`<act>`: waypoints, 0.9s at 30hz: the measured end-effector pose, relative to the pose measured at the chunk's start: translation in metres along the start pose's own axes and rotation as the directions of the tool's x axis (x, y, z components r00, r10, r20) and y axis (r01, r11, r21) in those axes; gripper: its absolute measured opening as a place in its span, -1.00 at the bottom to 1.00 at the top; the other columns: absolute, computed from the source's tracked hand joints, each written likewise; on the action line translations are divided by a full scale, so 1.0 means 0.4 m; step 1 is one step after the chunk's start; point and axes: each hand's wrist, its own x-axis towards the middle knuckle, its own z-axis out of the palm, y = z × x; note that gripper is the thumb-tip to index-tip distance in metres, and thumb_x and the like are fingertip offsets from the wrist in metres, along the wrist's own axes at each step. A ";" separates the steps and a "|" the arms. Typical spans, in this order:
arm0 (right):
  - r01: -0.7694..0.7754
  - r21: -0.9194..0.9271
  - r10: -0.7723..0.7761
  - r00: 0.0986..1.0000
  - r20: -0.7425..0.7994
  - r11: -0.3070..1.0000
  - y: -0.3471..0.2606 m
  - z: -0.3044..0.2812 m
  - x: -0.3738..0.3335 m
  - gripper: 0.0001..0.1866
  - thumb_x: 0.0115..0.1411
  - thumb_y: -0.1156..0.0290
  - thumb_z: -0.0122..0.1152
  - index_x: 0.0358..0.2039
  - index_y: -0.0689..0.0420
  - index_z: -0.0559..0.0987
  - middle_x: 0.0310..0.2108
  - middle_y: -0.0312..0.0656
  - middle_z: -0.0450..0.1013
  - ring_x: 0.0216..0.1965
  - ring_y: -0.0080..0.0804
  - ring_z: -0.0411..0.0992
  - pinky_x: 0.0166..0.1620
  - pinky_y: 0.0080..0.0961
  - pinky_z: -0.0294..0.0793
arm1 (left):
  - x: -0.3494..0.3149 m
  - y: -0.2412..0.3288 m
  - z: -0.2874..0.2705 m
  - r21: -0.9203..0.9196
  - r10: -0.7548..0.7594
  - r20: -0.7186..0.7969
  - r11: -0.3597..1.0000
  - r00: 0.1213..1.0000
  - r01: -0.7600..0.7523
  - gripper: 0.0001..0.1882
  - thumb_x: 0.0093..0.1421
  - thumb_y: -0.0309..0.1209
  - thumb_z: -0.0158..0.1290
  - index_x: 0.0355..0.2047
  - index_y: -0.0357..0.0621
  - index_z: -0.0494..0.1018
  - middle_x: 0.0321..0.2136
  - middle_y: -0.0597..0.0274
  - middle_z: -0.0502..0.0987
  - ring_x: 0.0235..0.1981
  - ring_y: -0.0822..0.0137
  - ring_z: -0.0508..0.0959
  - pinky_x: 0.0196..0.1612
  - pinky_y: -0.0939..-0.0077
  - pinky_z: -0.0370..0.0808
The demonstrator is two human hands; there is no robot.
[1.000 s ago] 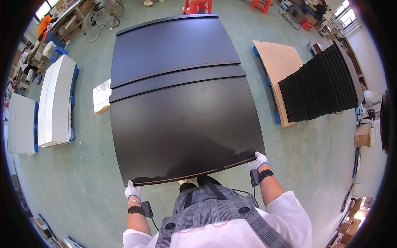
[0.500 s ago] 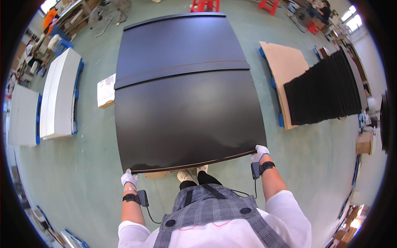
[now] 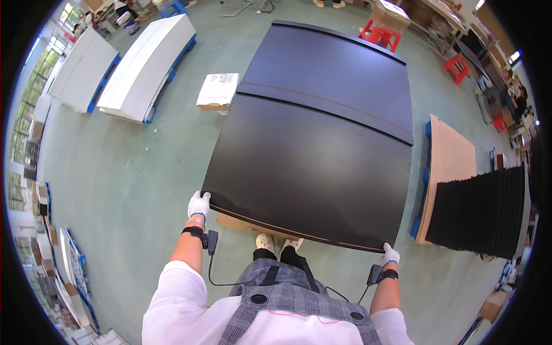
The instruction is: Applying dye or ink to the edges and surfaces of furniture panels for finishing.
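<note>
1. At the near-left corner of the large black panel [image 3: 310, 167], my gloved left fingers [image 3: 199, 201] are closed round the edge.
2. At its near-right corner, my gloved right fingers [image 3: 391, 254] clasp the same edge. Gripping this wide probably shares the load and steadies so broad a sheet against twisting.
3. The panel lies right in front of me, its near edge just beyond my shoes [image 3: 264, 241]. Its far end overlaps a second black panel [image 3: 330, 63]; whether they touch all along I cannot tell.
4. Brown cardboard [image 3: 238, 222] shows beneath my edge, perhaps there to guard the finish.
5. To my right, black boards [image 3: 477, 213] are stacked on a tan sheet [image 3: 454, 144] over a blue pallet [image 3: 428, 141], likely to keep them off the floor.
6. To my left, two white stacks [image 3: 146, 63] sit on blue pallets too.
7. As for writing, the white carton [image 3: 218, 86] beside the panel carries dark lettering and a printed patch; I make out no label on either panel.
</note>
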 end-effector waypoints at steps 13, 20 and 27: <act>0.411 -0.466 -0.540 0.822 -0.184 0.784 0.015 -0.158 0.295 -0.63 0.08 0.18 0.14 -0.41 0.31 0.53 -0.56 -0.07 0.40 -0.59 -0.22 0.36 -0.48 -0.23 0.33 | 0.046 0.067 0.034 -0.059 0.026 0.079 0.998 0.997 -0.021 -0.50 0.17 -0.03 0.05 0.00 -0.08 0.50 -0.02 -0.01 0.51 0.03 0.01 0.49 0.08 0.23 0.40; 0.306 -0.554 -0.377 0.926 -0.015 0.774 -0.063 -0.110 0.055 -0.40 0.16 0.16 0.11 0.01 0.47 0.44 0.00 0.16 0.45 0.07 -0.02 0.39 0.14 -0.33 0.28 | 0.041 0.054 0.041 0.101 -0.028 -0.007 0.994 1.000 0.029 -0.43 0.19 -0.04 0.02 0.09 -0.16 0.41 0.05 0.00 0.46 0.10 -0.01 0.43 0.13 0.23 0.38; 0.401 -0.477 -0.419 0.905 0.074 0.782 -0.011 -0.098 0.109 -0.50 0.21 0.11 0.09 -0.05 0.31 0.49 -0.04 -0.04 0.49 -0.05 -0.12 0.42 0.06 -0.27 0.37 | 0.024 0.044 0.103 -0.689 -0.317 0.039 0.678 0.948 0.255 -0.46 0.14 -0.24 0.17 0.01 -0.38 0.37 -0.09 -0.06 0.52 -0.05 0.01 0.51 0.05 0.22 0.43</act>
